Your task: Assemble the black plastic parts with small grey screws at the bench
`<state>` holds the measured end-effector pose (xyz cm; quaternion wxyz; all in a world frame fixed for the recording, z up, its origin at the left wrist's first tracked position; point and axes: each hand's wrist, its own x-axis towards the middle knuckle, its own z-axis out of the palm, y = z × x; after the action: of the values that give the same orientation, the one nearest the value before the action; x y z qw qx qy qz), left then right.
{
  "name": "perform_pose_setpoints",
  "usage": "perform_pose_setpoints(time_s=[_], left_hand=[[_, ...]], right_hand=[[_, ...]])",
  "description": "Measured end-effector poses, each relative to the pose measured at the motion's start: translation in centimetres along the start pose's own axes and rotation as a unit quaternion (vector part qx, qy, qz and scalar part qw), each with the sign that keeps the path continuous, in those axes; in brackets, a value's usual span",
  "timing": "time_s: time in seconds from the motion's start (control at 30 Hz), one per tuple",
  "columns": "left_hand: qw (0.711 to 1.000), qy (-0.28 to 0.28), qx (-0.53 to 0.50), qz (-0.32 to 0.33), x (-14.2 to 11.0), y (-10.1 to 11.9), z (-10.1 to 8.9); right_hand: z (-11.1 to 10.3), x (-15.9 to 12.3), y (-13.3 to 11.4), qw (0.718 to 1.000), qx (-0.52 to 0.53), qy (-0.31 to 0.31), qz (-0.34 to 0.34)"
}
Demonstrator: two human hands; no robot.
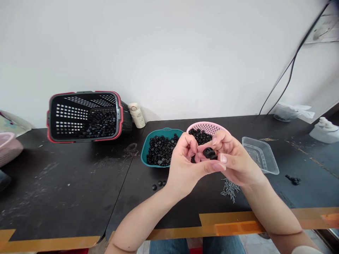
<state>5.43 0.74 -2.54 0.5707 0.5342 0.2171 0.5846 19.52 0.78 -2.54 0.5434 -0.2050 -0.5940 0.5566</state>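
Between my two hands, raised above the table, is a small round black plastic part (pixel 210 153). The fingers and thumb of my left hand (pixel 185 165) close on it from the left. From the right, my right hand (pixel 235 158) pinches the same part. Behind my hands stand a teal basin (pixel 143 155) of black disc-like pieces and a pink basket (pixel 206 124) of small black pieces. Loose screws (pixel 230 190) lie below my right hand. Several black round pieces (pixel 154 187) rest near my left forearm.
A black basket with a red rim (pixel 120 116) holds black pieces at the back left, beside a white bottle (pixel 137 116). On the right are a clear plastic tray (pixel 270 160) and a little pile of black parts (pixel 293 180). Tape (pixel 185 232) runs along the table's front edge.
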Motion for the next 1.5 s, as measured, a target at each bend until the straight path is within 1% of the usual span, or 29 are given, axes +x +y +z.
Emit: perform_pose_setpoints(time_s=[0.07,0.13,0.17,0.23,0.3,0.37,0.4,0.43,0.5,0.57,0.6,0.63,0.7,0.77,0.87,0.93,0.97,1.03,1.1,1.17,1.23,1.3,1.43,1.5], left_hand=[[1.0,0.01,0.015,0.021,0.1,-0.1,-0.1],[0.997,0.018,0.045,0.066,0.4,0.2,-0.5],[0.994,0.014,0.064,0.091,0.6,0.5,-0.7],[0.985,-0.02,0.113,0.127,1.1,1.4,-1.4],[0.972,-0.076,0.172,0.139,1.5,2.4,-2.1],[0.954,-0.116,0.232,0.153,1.9,3.0,-2.6],[0.941,-0.127,0.26,0.174,2.0,3.1,-2.9],[0.925,-0.135,0.288,0.209,2.2,3.1,-3.1],[0.881,-0.139,0.338,0.301,2.3,2.8,-3.5],[0.833,-0.135,0.373,0.384,2.4,2.3,-3.6],[0.817,-0.128,0.385,0.409,2.4,2.1,-3.7],[0.808,-0.118,0.393,0.423,2.4,1.9,-3.7],[0.799,-0.099,0.401,0.438,2.4,1.7,-3.6],[0.796,-0.083,0.4,0.447,2.3,1.7,-3.4],[0.797,-0.074,0.397,0.449,2.4,1.6,-3.3],[0.799,-0.071,0.4,0.444,2.4,1.6,-3.3],[0.798,-0.069,0.404,0.441,2.4,1.7,-3.3],[0.793,-0.061,0.418,0.439,2.3,1.8,-3.4],[0.783,-0.056,0.436,0.441,2.3,1.9,-3.3],[0.774,-0.054,0.448,0.445,2.2,2.0,-3.2],[0.77,-0.056,0.451,0.448,2.1,2.0,-3.1],[0.771,-0.066,0.451,0.445,2.1,2.1,-3.0],[0.774,-0.102,0.45,0.434,2.3,2.0,-2.8],[0.777,-0.12,0.449,0.424,2.3,2.0,-2.8]], right_hand=[[0.2,0.0,0.0,1.0,0.006,0.002,0.007],[0.2,-0.2,-0.1,1.0,-0.013,0.016,-0.004],[0.2,-0.3,-0.2,0.999,-0.025,0.023,-0.014],[0.2,-0.5,-0.4,0.998,-0.045,0.025,-0.035],[0.2,-0.7,-0.5,0.997,-0.052,0.016,-0.051],[0.2,-0.8,-0.6,0.997,-0.056,0.01,-0.057],[0.3,-0.8,-0.6,0.996,-0.062,0.012,-0.059],[0.3,-0.8,-0.5,0.995,-0.072,0.016,-0.062],[0.5,-0.7,-0.5,0.992,-0.099,0.025,-0.075],[0.6,-0.8,-0.4,0.983,-0.141,0.038,-0.108],[0.6,-0.8,-0.3,0.975,-0.169,0.049,-0.132],[0.7,-0.9,-0.3,0.965,-0.202,0.063,-0.158],[0.8,-1.0,-0.2,0.938,-0.263,0.093,-0.205],[0.8,-1.2,-0.2,0.918,-0.301,0.113,-0.235],[0.9,-1.3,-0.2,0.906,-0.315,0.12,-0.257],[0.8,-1.2,-0.3,0.907,-0.31,0.112,-0.262],[0.8,-1.1,-0.3,0.913,-0.299,0.106,-0.255],[0.7,-1.0,-0.3,0.94,-0.247,0.095,-0.214],[0.5,-0.8,-0.4,0.972,-0.167,0.083,-0.143],[0.2,-0.7,-0.5,0.991,-0.088,0.07,-0.066],[-0.2,-0.5,-0.8,0.998,-0.035,0.053,-0.008],[-0.9,-0.3,-1.0,0.999,-0.011,0.021,0.03],[-2.5,0.5,-0.9,0.994,0.024,-0.071,0.086],[-3.1,0.9,-0.5,0.989,0.055,-0.104,0.087]])
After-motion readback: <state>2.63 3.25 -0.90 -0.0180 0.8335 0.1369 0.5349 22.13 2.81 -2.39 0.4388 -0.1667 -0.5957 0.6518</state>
